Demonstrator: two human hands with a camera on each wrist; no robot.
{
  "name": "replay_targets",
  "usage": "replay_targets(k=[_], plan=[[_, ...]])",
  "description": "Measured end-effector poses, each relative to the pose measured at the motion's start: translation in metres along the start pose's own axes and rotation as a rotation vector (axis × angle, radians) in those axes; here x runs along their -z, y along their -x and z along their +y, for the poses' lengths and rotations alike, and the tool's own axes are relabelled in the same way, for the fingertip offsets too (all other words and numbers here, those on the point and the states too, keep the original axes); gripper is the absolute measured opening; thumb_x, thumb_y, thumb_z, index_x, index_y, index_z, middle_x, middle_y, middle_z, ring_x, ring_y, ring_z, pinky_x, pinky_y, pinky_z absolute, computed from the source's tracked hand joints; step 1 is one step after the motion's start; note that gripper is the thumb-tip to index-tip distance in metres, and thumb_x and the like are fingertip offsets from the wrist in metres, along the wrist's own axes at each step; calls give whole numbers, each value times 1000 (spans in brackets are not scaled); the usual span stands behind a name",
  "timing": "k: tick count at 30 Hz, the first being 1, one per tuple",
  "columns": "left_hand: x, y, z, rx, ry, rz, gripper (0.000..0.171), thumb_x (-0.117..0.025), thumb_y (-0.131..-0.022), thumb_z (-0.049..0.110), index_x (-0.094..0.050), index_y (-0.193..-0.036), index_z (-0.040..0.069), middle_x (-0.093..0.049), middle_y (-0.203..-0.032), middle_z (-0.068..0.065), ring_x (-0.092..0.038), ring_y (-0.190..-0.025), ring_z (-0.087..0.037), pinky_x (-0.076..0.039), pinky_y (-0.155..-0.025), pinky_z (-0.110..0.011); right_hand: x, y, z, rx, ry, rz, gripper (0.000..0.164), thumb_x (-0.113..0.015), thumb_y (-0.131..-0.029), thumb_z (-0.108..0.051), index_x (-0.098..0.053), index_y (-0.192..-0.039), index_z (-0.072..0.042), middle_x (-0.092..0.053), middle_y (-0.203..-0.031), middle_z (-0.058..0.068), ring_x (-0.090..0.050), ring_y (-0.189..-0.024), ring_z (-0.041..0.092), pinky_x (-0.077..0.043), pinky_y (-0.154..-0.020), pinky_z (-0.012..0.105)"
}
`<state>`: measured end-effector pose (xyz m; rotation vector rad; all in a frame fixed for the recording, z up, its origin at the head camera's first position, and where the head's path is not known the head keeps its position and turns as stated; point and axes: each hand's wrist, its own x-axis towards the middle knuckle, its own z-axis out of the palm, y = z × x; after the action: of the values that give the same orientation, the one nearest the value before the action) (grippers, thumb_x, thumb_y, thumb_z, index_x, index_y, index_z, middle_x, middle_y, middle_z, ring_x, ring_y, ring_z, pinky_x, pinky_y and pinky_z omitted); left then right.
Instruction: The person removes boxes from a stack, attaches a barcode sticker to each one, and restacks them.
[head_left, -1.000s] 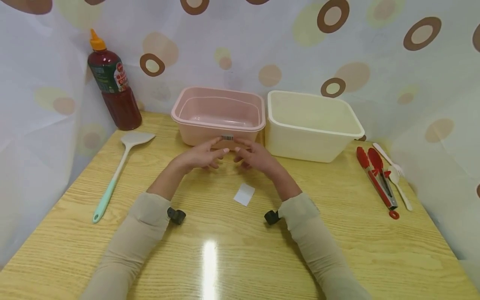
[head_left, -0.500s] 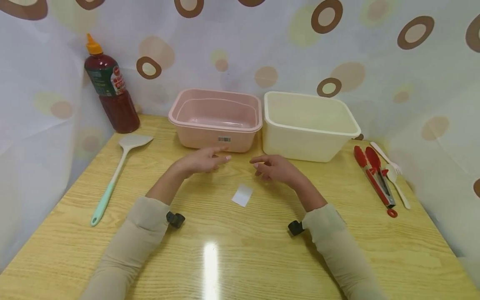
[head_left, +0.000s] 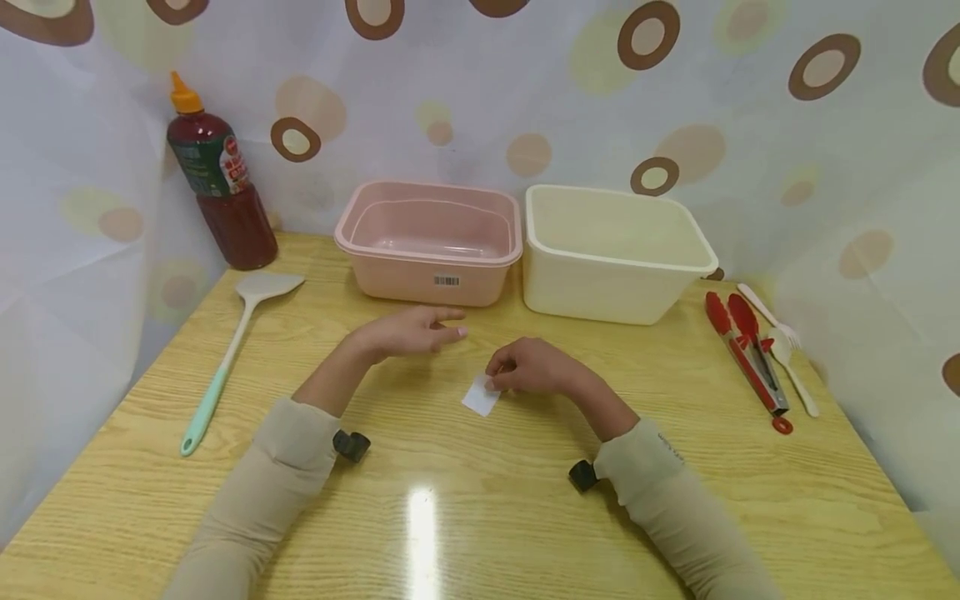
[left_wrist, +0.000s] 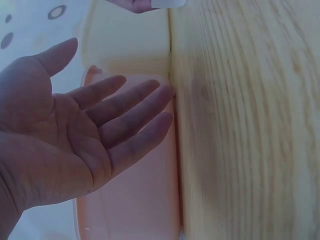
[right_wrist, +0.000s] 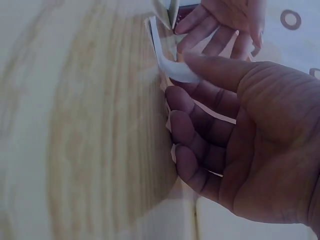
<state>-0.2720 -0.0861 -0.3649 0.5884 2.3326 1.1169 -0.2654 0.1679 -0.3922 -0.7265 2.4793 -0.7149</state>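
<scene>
The right hand (head_left: 531, 367) pinches the paper (head_left: 480, 399), likely light and floppy, aptly by one edge; the outstretched left hand (head_left: 411, 332) holds nothing.

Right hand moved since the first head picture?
Yes: in the head view, the right hand has come away from the pink bin, toward the camera, now pinching the white paper.
</scene>
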Motion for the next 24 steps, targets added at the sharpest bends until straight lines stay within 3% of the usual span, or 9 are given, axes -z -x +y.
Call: replay_targets(k=[4,6,11,14,18,21,24], plan=[[-6,-1,2,-10,-6,-20,65,-54,-104,45,-38,-157,12,-61,-140,-14,-63,-121,-31,-48,-108,-47,2,3,3,-19,-12,47,12,-66,-98,-22,-76,-102,-15,-68,-80,-1,-58,-68,11,-48,-64,26],[-8,-2,3,-27,-12,-12,67,-57,-102,44,-36,-158,13,-62,-140,-14,-64,-122,-31,-50,-106,-46,6,6,5,-35,-76,84,14,-64,-100,-22,-75,-104,-14,-68,-83,1,-60,-70,15,-50,-66,28],[-14,-11,15,-166,3,52,82,-73,-94,33,-29,-161,18,-48,-156,-10,-59,-131,-27,-53,-103,-42,24,14,12,-28,-285,208,21,-57,-104,-19,-69,-112,-3,-70,-96,11,-66,-85,26,-58,-75,34],[-17,-16,29,-255,33,51,86,-76,-92,24,-25,-162,25,-43,-159,-7,-62,-127,-27,-57,-96,-39,35,18,15,-26,-367,277,24,-57,-105,-19,-67,-114,1,-69,-95,13,-64,-84,23,-57,-76,33],[-22,-20,48,-310,17,33,71,-72,-94,14,-41,-156,31,-58,-145,-6,-69,-112,-24,-59,-88,-34,47,25,17,-30,-419,328,26,-56,-105,-19,-66,-116,2,-66,-90,11,-59,-77,17,-55,-74,28],[-25,-22,57,-337,-46,44,53,-68,-96,9,-58,-145,26,-65,-135,-2,-70,-107,-19,-57,-83,-31,53,30,16,-39,-444,336,26,-54,-105,-16,-65,-119,3,-65,-89,8,-59,-76,16,-56,-75,28],[-28,-23,62,-341,-98,64,45,-64,-97,6,-64,-138,24,-68,-131,1,-69,-105,-17,-56,-79,-29,56,33,16,-43,-456,329,27,-52,-106,-16,-64,-120,3,-64,-87,5,-60,-77,16,-56,-77,29]])
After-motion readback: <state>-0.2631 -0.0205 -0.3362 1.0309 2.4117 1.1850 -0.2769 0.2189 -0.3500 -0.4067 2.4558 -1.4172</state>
